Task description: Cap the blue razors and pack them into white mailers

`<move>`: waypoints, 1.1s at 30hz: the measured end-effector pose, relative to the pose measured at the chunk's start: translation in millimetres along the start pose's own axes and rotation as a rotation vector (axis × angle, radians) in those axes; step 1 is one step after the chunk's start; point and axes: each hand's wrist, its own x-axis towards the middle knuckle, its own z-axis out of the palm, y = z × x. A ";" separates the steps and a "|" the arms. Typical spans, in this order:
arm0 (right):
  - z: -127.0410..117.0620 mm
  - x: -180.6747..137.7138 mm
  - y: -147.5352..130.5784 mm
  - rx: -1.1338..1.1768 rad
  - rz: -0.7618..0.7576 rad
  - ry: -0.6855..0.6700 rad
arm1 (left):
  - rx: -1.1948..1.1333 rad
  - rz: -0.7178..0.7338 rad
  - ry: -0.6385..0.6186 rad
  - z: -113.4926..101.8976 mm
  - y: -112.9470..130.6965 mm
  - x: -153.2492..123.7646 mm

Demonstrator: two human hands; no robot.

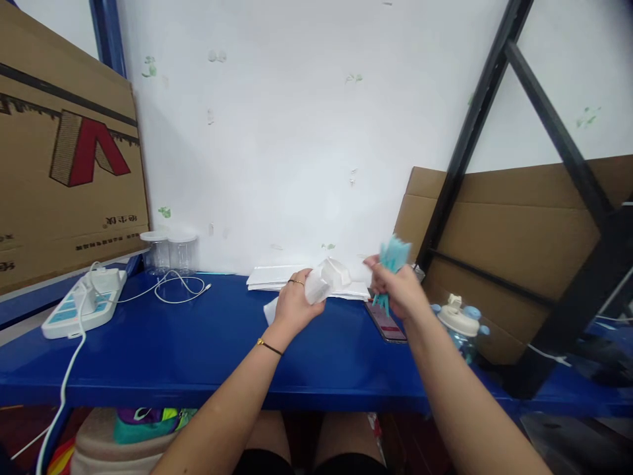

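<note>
My left hand is closed around a small clear plastic bag, held just above the blue shelf. My right hand grips a bunch of thin teal sticks, blurred by motion, to the right of the bag. Both hands hover over a stack of white sheets by the wall. A phone lies flat on the shelf under my right hand.
A white power strip with a coiled white cable sits at the left, beside two clear jars. Cardboard boxes stand left and right. A blue-capped bottle stands right of my forearm, near black frame bars.
</note>
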 end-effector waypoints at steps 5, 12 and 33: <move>14.0 22.5 -64.6 0.257 -0.178 0.124 | -0.155 -0.075 0.131 16.3 19.9 4.7; 56.9 25.1 -38.4 0.054 -0.116 0.209 | -0.211 -0.104 0.295 41.6 41.5 -11.0; 60.2 24.1 -13.7 -0.119 -0.217 0.194 | -0.318 -0.072 0.287 41.8 35.3 -14.8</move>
